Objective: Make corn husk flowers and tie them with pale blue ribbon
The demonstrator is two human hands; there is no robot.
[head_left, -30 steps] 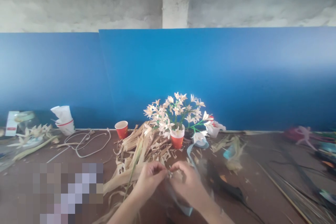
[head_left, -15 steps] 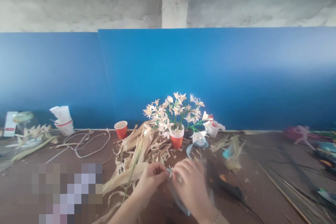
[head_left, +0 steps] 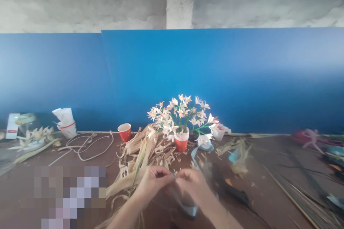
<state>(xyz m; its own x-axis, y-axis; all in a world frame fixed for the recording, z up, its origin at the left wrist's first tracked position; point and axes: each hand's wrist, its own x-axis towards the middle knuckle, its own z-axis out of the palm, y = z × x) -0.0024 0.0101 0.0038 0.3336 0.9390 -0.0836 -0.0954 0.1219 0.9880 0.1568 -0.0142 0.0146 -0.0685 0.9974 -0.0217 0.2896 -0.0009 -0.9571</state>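
My left hand is closed in a pinch, its fingertips round something too small and blurred to name. Close beside it my right hand also pinches, the two sets of fingertips nearly meeting. A pale blue ribbon hangs in a loop beneath the right fingers and seems to be held there. Just beyond the hands, white tips show, too small to make out. Farther back, a red and white paper cup holds a bunch of cream flowers on green stems.
Dry corn husks are heaped left of the flower cup. A black glue gun lies right of my hands. Behind are another red cup, a white cable and a blue partition. Thin sticks lie at right.
My right hand has turned and drawn its fingers in toward the left fingertips. The ribbon loop below has shifted slightly. My left hand stays nearly in place.
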